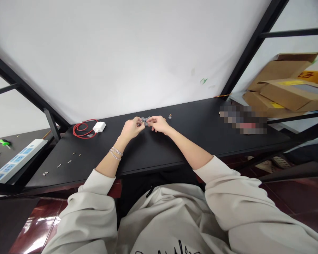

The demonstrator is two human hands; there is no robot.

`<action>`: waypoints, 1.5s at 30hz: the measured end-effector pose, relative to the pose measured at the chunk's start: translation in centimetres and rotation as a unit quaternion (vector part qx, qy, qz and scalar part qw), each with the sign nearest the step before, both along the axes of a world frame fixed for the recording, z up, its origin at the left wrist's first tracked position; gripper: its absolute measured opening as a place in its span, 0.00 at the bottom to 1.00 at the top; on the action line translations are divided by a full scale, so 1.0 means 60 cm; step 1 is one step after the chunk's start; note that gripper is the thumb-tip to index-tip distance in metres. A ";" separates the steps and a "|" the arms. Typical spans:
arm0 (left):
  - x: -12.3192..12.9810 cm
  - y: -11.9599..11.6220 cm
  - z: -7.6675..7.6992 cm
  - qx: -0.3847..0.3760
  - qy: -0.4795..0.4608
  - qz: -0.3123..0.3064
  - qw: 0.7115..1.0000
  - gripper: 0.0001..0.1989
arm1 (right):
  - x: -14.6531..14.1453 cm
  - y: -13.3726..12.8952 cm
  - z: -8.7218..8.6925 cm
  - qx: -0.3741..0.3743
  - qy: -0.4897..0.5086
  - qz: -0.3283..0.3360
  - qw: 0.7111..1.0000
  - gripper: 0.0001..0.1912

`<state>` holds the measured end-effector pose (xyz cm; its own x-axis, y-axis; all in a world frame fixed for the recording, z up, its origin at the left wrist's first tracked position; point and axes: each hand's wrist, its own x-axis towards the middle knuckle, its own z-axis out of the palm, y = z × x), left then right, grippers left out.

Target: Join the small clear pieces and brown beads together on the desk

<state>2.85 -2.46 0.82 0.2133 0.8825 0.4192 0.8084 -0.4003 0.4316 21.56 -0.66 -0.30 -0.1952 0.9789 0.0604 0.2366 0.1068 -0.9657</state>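
Seen from the person's head, a left hand [131,128] and a right hand [159,124] meet above a black surface [214,134]. The fingers [141,121] of both hands curl inward and pinch a small clear cluster of parts [145,121] between them, close to the surface's far edge; its exact shape is too small to tell. Just to the right, a small round fitting [170,116] stands apart. Farther left lie a coiled red cable [81,131] and a white charger [99,127]. At least 5 small metal pieces [58,165] lie scattered near the left end, none of them joined to the cluster. So 1 group is in hand, while the other loose pieces lie untouched. Cardboard boxes [288,84] sit beyond the right end.
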 end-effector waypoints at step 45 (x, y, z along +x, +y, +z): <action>-0.123 0.067 -0.016 -0.053 -0.054 0.188 0.979 0.07 | 0.049 0.039 -0.003 0.034 -0.301 -0.157 0.940 0.13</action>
<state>-4.52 1.57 -0.13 -0.1761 0.9300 0.3226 0.8371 -0.0309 0.5461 24.52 1.70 -0.49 0.0845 0.9918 0.0953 0.7680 -0.0039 -0.6404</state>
